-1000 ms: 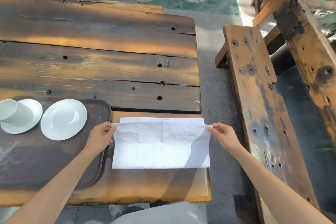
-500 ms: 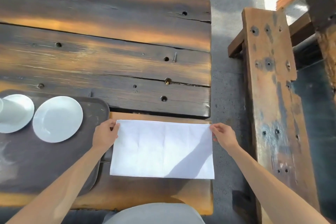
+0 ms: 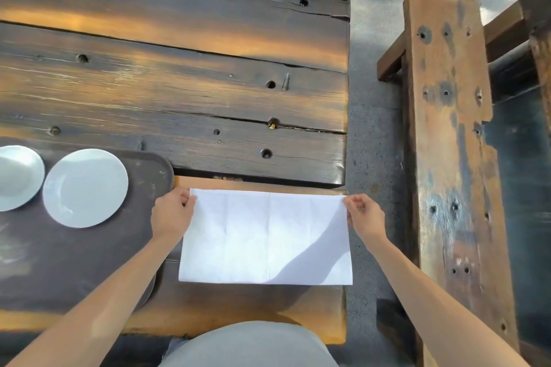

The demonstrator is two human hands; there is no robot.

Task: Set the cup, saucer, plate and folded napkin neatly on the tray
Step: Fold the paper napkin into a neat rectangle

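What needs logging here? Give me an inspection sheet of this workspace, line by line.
Surface: weathered plank table with holes and cracks.
Job's things: dark tray at the near left; white plate on it; saucer beside it, cut by the frame edge; cup not clearly seen; white napkin flat on the table, right of the tray.
Clutter: nothing seen.
Grips: left hand and right hand pinch the napkin's far corners.
Cables: nothing seen.
Surroundings: wooden bench to the right, concrete floor between.

Each hand (image 3: 172, 213) (image 3: 364, 217) pinches a far corner of the flat napkin (image 3: 265, 238).
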